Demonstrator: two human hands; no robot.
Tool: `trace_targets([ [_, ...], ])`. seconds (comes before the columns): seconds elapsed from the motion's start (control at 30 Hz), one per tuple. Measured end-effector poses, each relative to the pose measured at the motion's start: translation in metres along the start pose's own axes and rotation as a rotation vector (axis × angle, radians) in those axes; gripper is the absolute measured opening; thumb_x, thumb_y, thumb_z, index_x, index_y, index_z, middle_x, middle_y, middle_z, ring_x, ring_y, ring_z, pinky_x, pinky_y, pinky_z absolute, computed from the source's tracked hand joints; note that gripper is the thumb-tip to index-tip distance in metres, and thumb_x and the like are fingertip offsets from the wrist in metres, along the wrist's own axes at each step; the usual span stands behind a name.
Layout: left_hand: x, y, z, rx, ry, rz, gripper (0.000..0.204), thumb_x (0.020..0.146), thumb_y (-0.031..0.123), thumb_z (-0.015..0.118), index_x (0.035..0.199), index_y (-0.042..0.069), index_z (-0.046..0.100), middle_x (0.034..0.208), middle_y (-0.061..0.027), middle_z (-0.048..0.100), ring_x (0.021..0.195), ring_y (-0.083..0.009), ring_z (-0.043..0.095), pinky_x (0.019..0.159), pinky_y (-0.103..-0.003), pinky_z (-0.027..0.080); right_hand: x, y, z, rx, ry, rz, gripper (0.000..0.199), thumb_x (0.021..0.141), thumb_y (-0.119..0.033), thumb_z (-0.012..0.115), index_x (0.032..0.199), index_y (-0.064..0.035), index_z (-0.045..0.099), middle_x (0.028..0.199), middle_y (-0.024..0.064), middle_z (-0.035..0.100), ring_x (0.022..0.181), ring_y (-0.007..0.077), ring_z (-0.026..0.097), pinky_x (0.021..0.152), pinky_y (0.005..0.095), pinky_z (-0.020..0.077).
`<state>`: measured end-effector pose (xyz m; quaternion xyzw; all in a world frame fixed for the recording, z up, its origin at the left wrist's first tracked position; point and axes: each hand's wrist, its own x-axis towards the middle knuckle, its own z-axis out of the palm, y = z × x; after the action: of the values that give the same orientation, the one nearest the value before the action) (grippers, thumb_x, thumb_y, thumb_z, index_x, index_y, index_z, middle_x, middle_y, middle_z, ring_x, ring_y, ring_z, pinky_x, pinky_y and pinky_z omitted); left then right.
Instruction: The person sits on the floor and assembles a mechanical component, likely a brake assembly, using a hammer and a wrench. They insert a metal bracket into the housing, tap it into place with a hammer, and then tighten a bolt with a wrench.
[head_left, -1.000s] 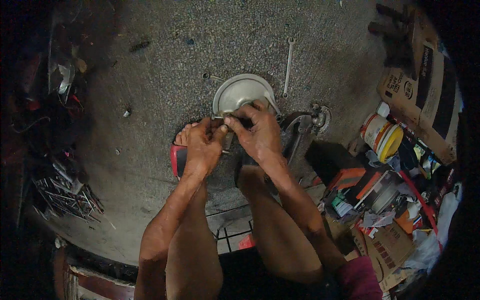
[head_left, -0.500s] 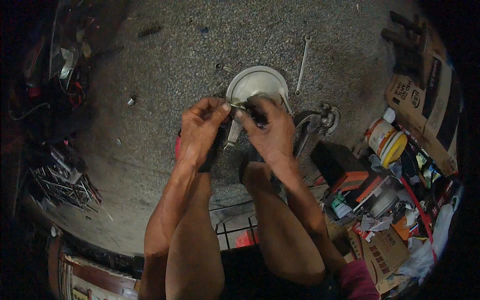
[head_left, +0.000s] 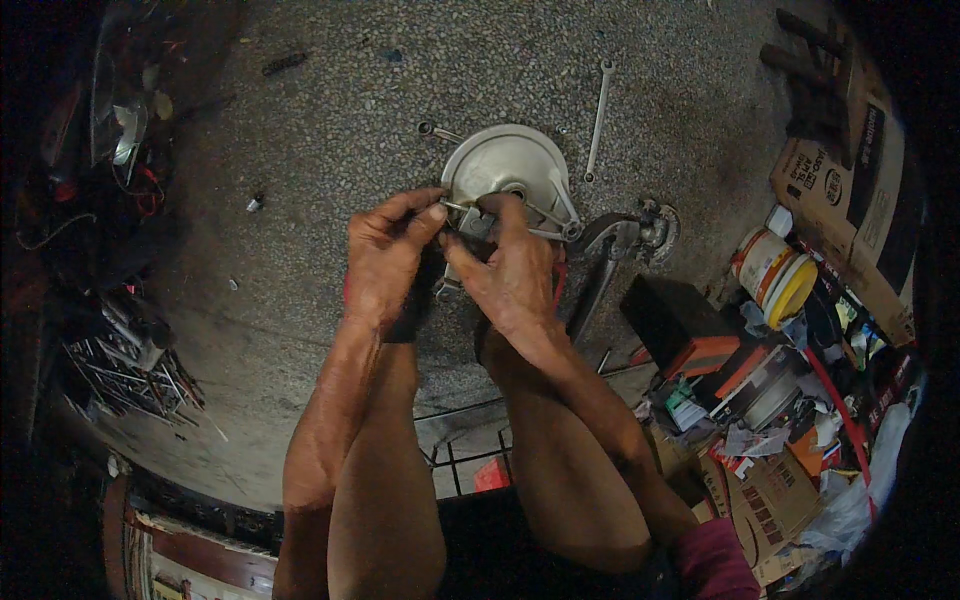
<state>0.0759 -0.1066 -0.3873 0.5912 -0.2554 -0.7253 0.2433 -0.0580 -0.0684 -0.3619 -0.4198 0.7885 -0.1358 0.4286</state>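
Left hand (head_left: 385, 262) and right hand (head_left: 512, 275) meet over round metal disc (head_left: 505, 165) on concrete floor (head_left: 330, 120), mid-floor. Both pinch small metal part (head_left: 468, 222) at disc's near rim. Judged fitting step; next calls for steady alignment. Wrench (head_left: 598, 118) lies just beyond disc.

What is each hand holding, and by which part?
Both the left hand and the right hand pinch a small metal part by its ends; exact grip unclear.
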Motion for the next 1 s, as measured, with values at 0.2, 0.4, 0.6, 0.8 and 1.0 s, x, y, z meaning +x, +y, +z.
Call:
trace_targets([
  [0.2,0.0,-0.003,0.004,-0.163,0.045,-0.152,0.016,0.088,0.009,0.07,0.1,-0.001,0.071,0.086,-0.0023,0.069,0.076,-0.0085,0.058,0.071,-0.024,0.048,0.001,0.0,0.002,0.007,-0.011,0.091,0.049,0.076,-0.026,0.078,0.112,0.0005,0.056,0.078,0.0185,0.068,0.061,0.027,0.066,0.059,0.0374,0.0518],
  [0.4,0.003,-0.003,0.005,0.008,0.02,-0.02,0.015,0.089,0.008,0.069,0.101,-0.001,0.071,0.087,-0.0028,0.069,0.079,-0.0087,0.059,0.072,-0.024,0.048,0.003,0.005,0.002,0.033,-0.022,0.076,0.049,0.077,-0.025,0.077,0.113,0.0004,0.055,0.083,0.0196,0.07,0.065,0.0274,0.068,0.061,0.0368,0.0528],
  [0.6,0.003,-0.007,0.004,-0.063,-0.001,-0.005,0.017,0.086,0.009,0.07,0.101,0.0,0.071,0.092,-0.0052,0.07,0.081,-0.0132,0.063,0.076,-0.028,0.051,0.004,0.0,-0.001,0.024,-0.054,0.113,0.051,0.077,-0.026,0.077,0.114,0.0004,0.054,0.088,0.0205,0.07,0.074,0.029,0.07,0.066,0.0383,0.0539],
  [0.8,0.001,-0.004,0.008,-0.119,0.024,-0.136,0.017,0.091,0.01,0.065,0.104,0.002,0.07,0.091,-0.0017,0.068,0.081,-0.0082,0.059,0.075,-0.022,0.048,0.002,0.012,0.005,0.035,0.0,0.062,0.051,0.077,-0.025,0.079,0.114,0.0009,0.055,0.089,0.0207,0.07,0.081,0.0262,0.072,0.07,0.0353,0.0555],
  [1.0,0.003,-0.012,0.011,-0.195,0.021,-0.107,0.016,0.092,0.013,0.062,0.101,0.001,0.069,0.092,-0.0012,0.067,0.084,-0.0067,0.057,0.077,-0.022,0.046,0.004,0.018,0.008,0.194,-0.02,0.058,0.052,0.079,-0.029,0.077,0.113,-0.0008,0.05,0.091,0.0246,0.069,0.087,0.0401,0.07,0.075,0.0454,0.0546],
])
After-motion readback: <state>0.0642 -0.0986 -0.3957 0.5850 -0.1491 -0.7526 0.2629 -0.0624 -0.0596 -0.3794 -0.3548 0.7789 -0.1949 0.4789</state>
